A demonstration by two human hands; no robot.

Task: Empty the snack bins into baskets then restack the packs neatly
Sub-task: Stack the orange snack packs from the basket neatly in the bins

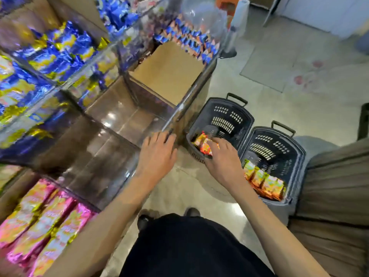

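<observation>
Head view, looking down: the right hand grips orange packs inside the nearer basket on the floor. The left hand lies open, fingers spread, at the rim of a clear bin. The second basket alongside holds more packs.
</observation>
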